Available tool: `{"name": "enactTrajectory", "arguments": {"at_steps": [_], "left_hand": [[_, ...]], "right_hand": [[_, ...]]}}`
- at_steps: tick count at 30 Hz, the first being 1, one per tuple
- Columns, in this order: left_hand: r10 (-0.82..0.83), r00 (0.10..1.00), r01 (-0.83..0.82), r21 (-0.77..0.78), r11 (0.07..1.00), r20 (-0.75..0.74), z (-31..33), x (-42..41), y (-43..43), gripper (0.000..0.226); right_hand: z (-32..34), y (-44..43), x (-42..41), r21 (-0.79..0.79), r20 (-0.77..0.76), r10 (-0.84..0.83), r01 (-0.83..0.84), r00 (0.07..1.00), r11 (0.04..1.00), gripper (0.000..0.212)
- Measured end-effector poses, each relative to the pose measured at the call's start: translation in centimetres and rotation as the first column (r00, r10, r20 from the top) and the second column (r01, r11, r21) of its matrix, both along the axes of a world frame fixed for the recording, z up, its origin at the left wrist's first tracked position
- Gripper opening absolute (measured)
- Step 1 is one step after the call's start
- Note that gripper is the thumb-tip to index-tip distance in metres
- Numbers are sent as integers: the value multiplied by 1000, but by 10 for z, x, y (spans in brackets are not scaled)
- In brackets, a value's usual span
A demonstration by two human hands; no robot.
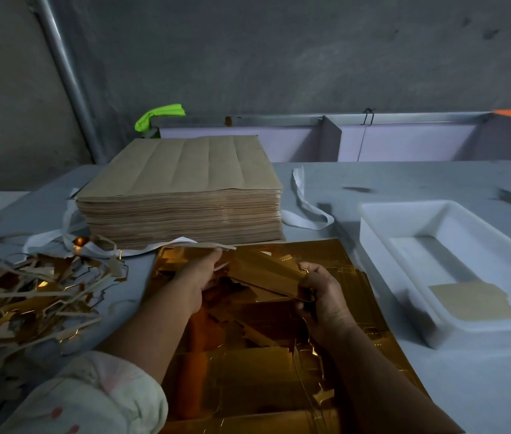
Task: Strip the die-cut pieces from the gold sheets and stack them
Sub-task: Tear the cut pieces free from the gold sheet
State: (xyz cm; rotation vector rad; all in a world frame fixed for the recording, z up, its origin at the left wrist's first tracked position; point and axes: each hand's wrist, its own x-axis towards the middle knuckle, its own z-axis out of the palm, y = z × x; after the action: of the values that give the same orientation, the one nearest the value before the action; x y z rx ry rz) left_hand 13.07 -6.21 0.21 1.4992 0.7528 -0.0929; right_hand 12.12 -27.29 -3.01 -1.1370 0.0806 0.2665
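A gold die-cut sheet (266, 371) lies face up on the table in front of me. Above it both hands hold a gold piece (263, 272) lifted off the sheet. My left hand (199, 277) grips its left end, fingers curled near the sheet's far edge. My right hand (319, 289) pinches its right end. A tall stack of sheets (182, 195), brown backs up, stands behind the gold sheet. One stripped piece (473, 300), brown side up, lies in the white tray (404, 214) at the right.
A heap of torn gold and brown scrap strips (29, 296) covers the table's left side. White strapping bands (307, 208) lie around the tall stack. A metal frame with white panels (326, 136) and a grey wall stand behind the table.
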Motion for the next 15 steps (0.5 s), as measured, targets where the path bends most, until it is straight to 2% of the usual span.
{"name": "enactTrajectory", "arguments": {"at_steps": [3,9,15], "left_hand": [[14,1000,-13,59,998,-8,-3,-2,-3,63],[-53,998,50,124,991,28,-1,-8,-1,69],[61,991,-59,-15,998,119,5,-12,2,75]], "right_hand": [[0,1,-1,-7,7,-17,17,1000,1000,19],[1,2,-1,-7,-11,-47,47,999,999,29],[4,6,-5,-63,0,-37,37,999,997,28]]}}
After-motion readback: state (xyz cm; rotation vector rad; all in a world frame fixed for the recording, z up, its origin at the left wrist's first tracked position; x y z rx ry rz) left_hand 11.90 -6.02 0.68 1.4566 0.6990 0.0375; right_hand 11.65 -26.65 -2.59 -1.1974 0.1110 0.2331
